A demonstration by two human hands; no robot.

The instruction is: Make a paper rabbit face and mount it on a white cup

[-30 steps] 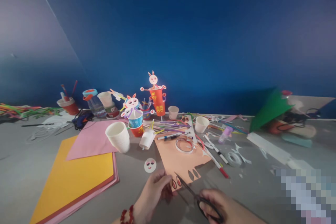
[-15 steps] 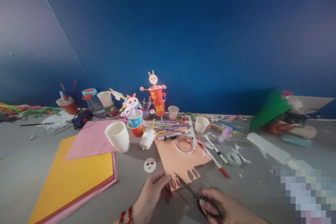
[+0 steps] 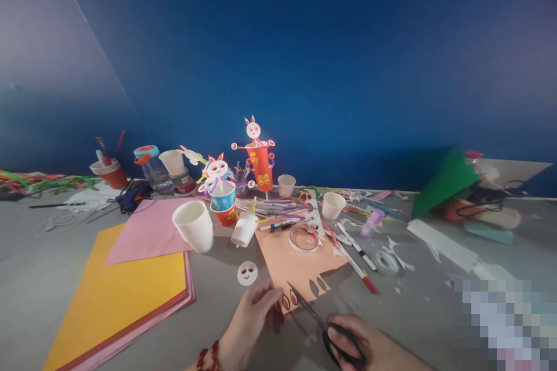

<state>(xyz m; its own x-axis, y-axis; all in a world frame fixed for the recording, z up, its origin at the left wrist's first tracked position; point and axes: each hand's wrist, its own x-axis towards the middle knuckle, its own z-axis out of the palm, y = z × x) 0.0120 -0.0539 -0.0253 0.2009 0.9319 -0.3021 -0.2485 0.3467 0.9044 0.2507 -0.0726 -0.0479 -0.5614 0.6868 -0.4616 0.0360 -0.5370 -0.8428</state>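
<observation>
My left hand (image 3: 257, 310) pinches the near left corner of an orange paper sheet (image 3: 278, 255). Beside its thumb, two ear shapes (image 3: 290, 298) with red centres and dark outlines are drawn on the sheet. My right hand (image 3: 354, 339) grips the black handles of a pair of scissors (image 3: 315, 316). The blades lie over the paper, just right of the drawn ears. Farther right along the same edge are leaf-shaped cut-outs. A round white paper face (image 3: 247, 273) lies on the table above my left hand.
Rabbit-faced figures on a red cup (image 3: 260, 168) and a blue cup (image 3: 223, 200) stand at the back. A large white cup (image 3: 194, 226) stands by stacked coloured paper (image 3: 126, 284). Rightward are a red-capped marker (image 3: 361, 275), a tape roll (image 3: 386, 262) and paper scraps.
The whole view has shifted very slightly. My left hand still pinches the sheet, and the scissors keep nearly the same place beside the drawn ears.
</observation>
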